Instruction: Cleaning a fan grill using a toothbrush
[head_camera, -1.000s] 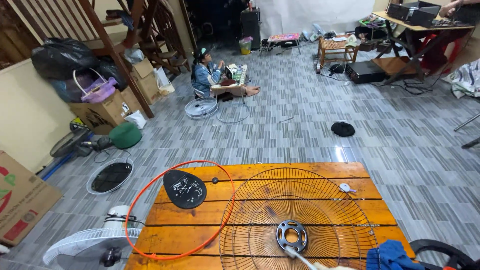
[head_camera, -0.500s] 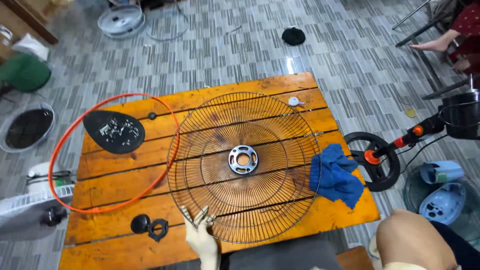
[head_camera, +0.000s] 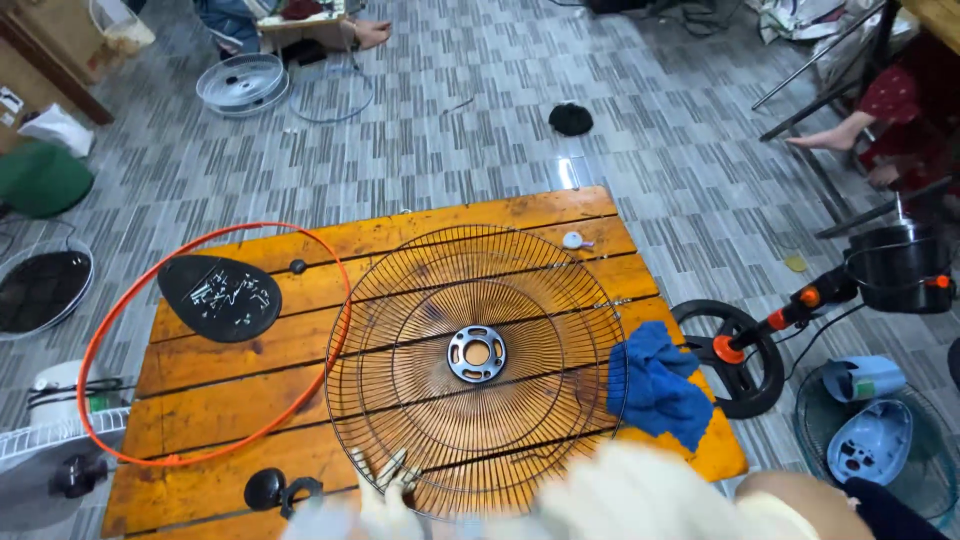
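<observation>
Since a moment ago my right hand has swept in, a pale blur whose grip I cannot tell, while my left hand keeps its fingers hooked on the wire fan guard lying flat on the orange table.

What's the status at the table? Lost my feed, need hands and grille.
Left hand gripping near rim of wire fan grille. Right hand blurred at grille's near edge, grip unclear. Grille flat on wooden table. Blue cloth touches grille's right rim.
</observation>
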